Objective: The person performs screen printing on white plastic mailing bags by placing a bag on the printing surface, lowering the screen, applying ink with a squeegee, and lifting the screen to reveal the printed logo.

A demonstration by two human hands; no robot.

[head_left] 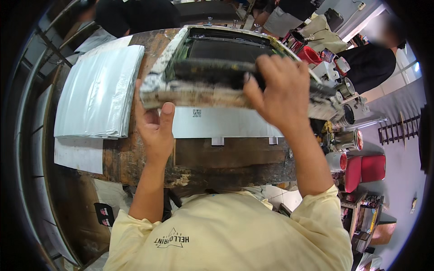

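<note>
A printing screen in a thick, paint-crusted wooden frame point(199, 98) is tilted, its near edge raised above the table and smeared by motion. My right hand point(285, 92) closes round a dark squeegee point(203, 74) lying along the near inside of the frame; its fingertips are partly hidden. At the frame's near left corner is my left hand point(153, 128), thumb up and fingers apart, close to the wood; whether it touches cannot be told. Beneath the frame lies a flat white sheet point(235, 124) with a small square black code and two tabs on its near edge.
To the left, a stack of white plastic-looking sheets point(99, 90) sits on the stained wooden table point(122, 158). Paint cans point(348, 140) and a red tub point(309, 55) crowd the right side. A person in black point(370, 63) is at the far right, others at the back.
</note>
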